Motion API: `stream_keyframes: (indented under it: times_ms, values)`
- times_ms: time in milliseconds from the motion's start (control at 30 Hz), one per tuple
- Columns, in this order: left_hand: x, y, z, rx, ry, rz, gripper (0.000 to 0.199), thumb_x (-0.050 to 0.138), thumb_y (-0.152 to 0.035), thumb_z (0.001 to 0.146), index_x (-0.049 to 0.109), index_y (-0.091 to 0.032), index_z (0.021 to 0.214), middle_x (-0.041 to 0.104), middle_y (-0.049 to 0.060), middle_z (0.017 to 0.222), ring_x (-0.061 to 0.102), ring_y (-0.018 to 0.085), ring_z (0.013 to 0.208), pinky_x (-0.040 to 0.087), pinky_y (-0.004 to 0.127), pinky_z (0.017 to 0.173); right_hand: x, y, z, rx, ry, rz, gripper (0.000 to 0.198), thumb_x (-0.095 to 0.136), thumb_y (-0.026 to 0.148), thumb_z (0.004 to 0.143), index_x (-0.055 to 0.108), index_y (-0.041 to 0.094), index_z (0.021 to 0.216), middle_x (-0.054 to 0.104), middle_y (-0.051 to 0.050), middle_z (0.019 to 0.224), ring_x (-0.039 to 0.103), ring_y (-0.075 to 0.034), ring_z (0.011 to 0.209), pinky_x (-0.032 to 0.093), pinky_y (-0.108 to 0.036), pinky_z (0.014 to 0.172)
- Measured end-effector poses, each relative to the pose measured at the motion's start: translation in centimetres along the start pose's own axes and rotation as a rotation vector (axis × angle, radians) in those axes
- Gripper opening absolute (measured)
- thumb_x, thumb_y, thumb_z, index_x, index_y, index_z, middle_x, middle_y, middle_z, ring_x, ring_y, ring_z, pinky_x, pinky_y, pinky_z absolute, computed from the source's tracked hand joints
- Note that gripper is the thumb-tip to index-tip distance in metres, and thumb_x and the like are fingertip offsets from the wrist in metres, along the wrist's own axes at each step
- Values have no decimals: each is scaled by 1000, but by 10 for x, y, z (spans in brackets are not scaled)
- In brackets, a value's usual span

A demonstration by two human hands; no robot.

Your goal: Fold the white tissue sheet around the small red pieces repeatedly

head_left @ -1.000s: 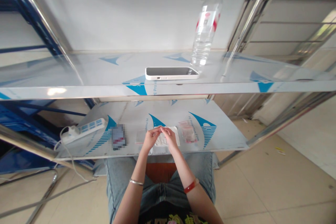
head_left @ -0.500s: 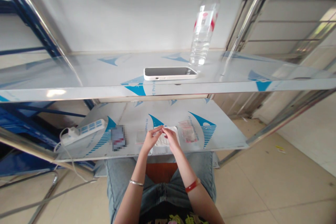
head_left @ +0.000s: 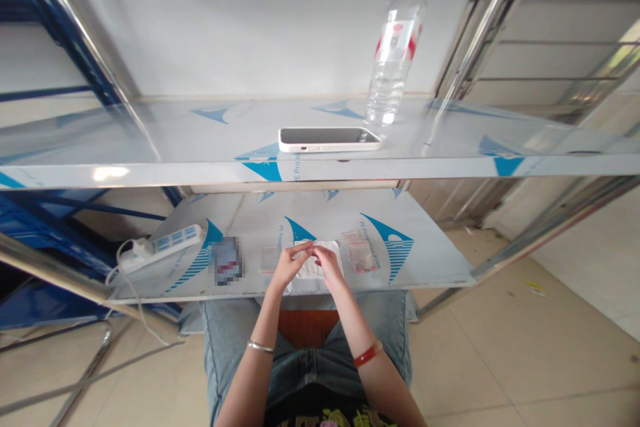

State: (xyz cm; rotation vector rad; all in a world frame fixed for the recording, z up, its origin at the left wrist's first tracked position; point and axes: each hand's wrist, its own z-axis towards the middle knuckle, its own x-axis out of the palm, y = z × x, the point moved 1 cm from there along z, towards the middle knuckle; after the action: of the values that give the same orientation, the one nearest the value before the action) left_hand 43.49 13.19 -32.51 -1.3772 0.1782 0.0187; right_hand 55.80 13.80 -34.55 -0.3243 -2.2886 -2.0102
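Note:
My left hand (head_left: 291, 264) and my right hand (head_left: 327, 263) meet at the fingertips above a white tray (head_left: 332, 248) on the lower shelf. Both are closed in a pinch, and whatever lies between the fingers is too small to make out. Pale contents show in the tray below my palms, but I cannot tell their kind. Close by on the right lies a clear plastic packet (head_left: 361, 253) with red or pink markings. Left of my left hand is another flat transparent packet (head_left: 269, 260), partly hidden by that hand.
On the lower shelf (head_left: 440, 260) stand a white power strip (head_left: 170, 244) with a plugged-in cable and a blurred dark item (head_left: 227, 260). The upper shelf (head_left: 200, 147) crosses in front, bearing a white-cased phone (head_left: 327, 140) and a water bottle (head_left: 395, 47). Metal posts flank both sides.
The view has shifted slightly, so the bottle and phone appear a little further right. My hands stay together over the tray, with only a tiny change at the fingertips.

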Motion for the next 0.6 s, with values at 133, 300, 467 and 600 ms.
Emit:
stream_keyframes:
  times_ms: [133,300,467,600]
  values:
    - [2,6,1,24,14,31,30,62,-30,75,72,-16,99,68,10,109,60,26,109,41,41,102,0,-1,0,100,-10,11,28,56,43,64,68,18,70,70,-7,84,62,-22,89,37,-25,63]
    - [3,10,3,55,-10,57,25,59,-26,74,72,-16,93,71,10,101,63,25,102,44,39,97,1,-1,-1,118,-59,28,28,57,42,61,69,18,68,70,-7,79,63,-22,81,37,-25,59]
    - [2,15,4,55,-33,60,23,59,-30,76,70,-15,89,72,9,93,65,23,93,47,36,90,1,0,0,7,-12,7,25,59,40,60,69,17,65,69,-6,75,62,-22,80,40,-26,62]
    - [0,21,5,28,-93,78,20,60,-29,73,70,-16,85,72,7,88,66,22,88,50,33,84,2,-8,5,-54,-4,-32,24,58,39,60,68,18,64,69,-6,74,60,-22,78,42,-28,66]
